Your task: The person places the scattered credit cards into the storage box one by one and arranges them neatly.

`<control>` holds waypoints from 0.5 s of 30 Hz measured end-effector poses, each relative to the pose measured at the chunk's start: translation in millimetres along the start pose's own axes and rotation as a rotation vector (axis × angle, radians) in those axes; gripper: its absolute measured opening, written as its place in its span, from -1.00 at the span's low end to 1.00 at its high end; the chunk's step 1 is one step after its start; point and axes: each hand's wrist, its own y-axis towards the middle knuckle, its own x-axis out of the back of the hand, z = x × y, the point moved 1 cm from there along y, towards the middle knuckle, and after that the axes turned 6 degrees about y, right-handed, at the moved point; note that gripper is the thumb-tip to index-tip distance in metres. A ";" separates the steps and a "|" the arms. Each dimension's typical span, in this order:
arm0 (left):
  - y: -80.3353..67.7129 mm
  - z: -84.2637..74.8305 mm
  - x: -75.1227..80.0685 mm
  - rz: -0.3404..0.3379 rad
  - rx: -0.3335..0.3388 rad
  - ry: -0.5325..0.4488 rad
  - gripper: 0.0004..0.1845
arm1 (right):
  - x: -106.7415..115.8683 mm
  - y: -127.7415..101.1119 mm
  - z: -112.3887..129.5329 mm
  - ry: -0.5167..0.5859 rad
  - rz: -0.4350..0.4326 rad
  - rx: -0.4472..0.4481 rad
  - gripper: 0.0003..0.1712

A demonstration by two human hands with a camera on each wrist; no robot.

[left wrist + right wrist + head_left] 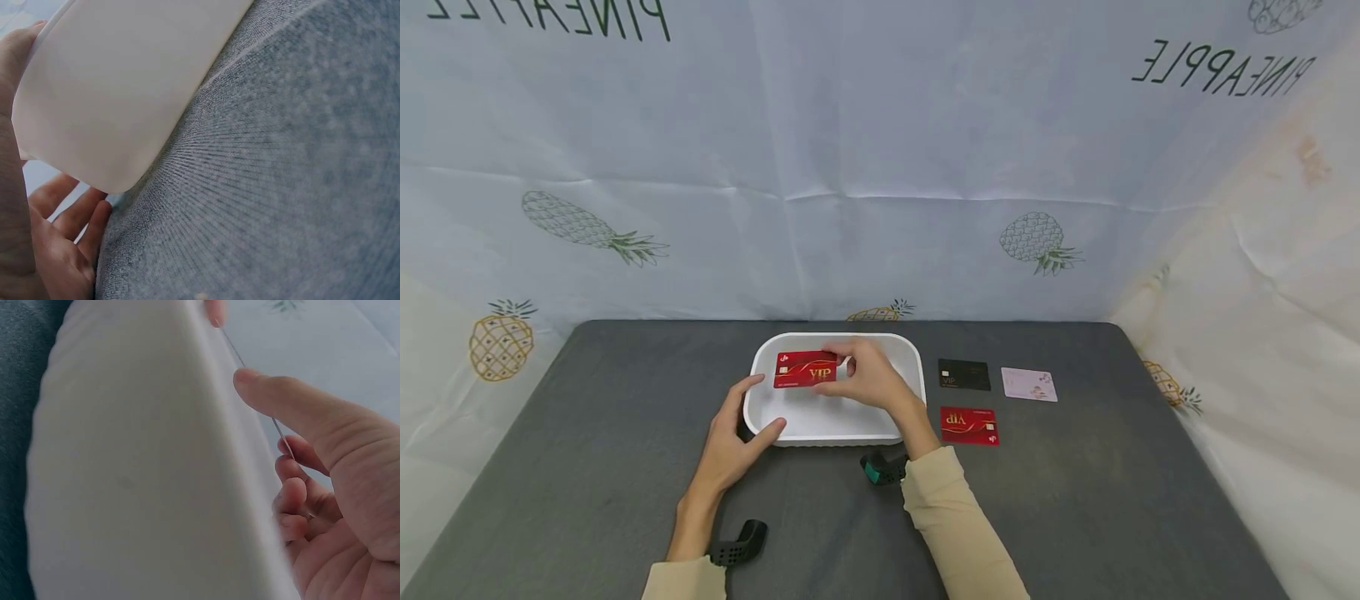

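Observation:
Over the white tray (pixel 842 427), a red VIP card (pixel 805 369) is pinched at its right end by my right hand (pixel 868 377). Seen from the right wrist, the same card (pixel 282 434) shows only as a thin edge between thumb (pixel 281 397) and fingers. My left hand (pixel 730 442) grips the left end of the tray, thumb over the near rim and a finger at the far one. In the left wrist view, the tray's smooth outer wall (pixel 125 87) fills the upper left, with the curled fingers (pixel 75 215) by its end. Most of the tray's floor under the right hand is hidden.
Right of the tray lie a black VIP card (pixel 965 375), a pale pink card (pixel 1029 384) and another red VIP card (pixel 970 426). They rest apart on the dark grey tabletop (pixel 1097 500). A pineapple-printed white cloth (pixel 880 150) hangs behind the table.

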 end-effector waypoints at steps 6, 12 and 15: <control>0.9 1.1 -0.2 0.000 0.005 0.005 -0.23 | -12.1 7.6 -4.7 0.015 -0.003 -0.002 -0.31; 1.0 0.8 -0.1 -0.003 -0.001 -0.004 -0.23 | -20.8 12.0 -8.1 0.034 -0.004 -0.012 -0.33; 0.7 1.1 0.1 -0.003 -0.012 -0.027 -0.23 | -23.7 12.7 -10.3 0.078 0.005 -0.047 -0.33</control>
